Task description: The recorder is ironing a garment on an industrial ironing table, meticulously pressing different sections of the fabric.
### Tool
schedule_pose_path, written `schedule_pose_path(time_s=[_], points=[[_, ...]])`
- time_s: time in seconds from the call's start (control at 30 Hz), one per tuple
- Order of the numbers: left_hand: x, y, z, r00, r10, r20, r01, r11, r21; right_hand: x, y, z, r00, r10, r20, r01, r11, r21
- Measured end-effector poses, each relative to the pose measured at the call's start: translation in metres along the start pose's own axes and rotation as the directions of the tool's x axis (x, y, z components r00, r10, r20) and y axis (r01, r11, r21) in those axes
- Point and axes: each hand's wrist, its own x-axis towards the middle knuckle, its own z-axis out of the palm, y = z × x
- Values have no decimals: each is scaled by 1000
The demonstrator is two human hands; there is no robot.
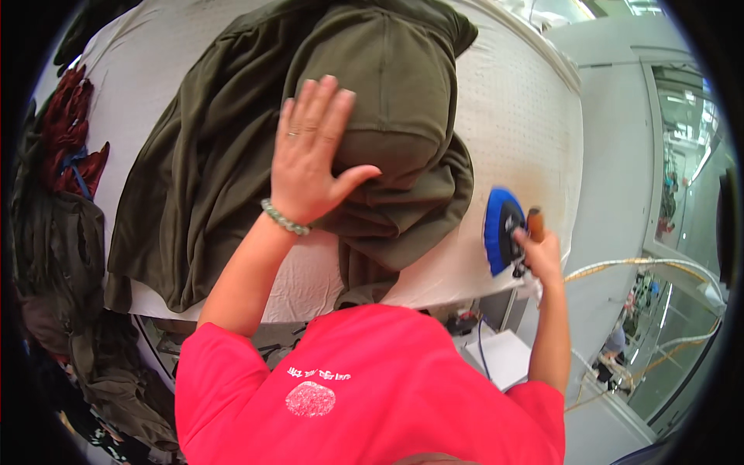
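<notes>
An olive-green garment lies spread over the white-covered table, its folds gathered at the near right. My left hand is flat over its middle, fingers stretched out and thumb apart, with nothing held. Whether the palm presses on the cloth or hovers just above it, I cannot tell. To the right of the garment, my right hand is wrapped round the brown handle of an iron with a blue rim and dark body. The iron is apart from the garment, by the table's right side.
The white-covered table ends in a curved edge at the right. Pale hoses loop beside my right arm. More olive garments and a dark red one hang at the left. A white board sits below the table edge.
</notes>
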Motion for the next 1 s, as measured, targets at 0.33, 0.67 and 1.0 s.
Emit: schedule_pose_path(time_s=[0.33, 0.67, 1.0], points=[[-75, -17, -57, 923, -365, -125, 337, 920, -201, -102, -327, 32, 590, -715, 374, 774, 371, -512], [-113, -16, -78, 805, -588, -74, 527, 767, -366, -64, -258, 13, 580, -815, 11, 776, 548, -313], [-4, -1, -42, 911, -377, -165, 259, 836, -483, 38, -81, 5, 997, -29, 72, 28, 999, 16]])
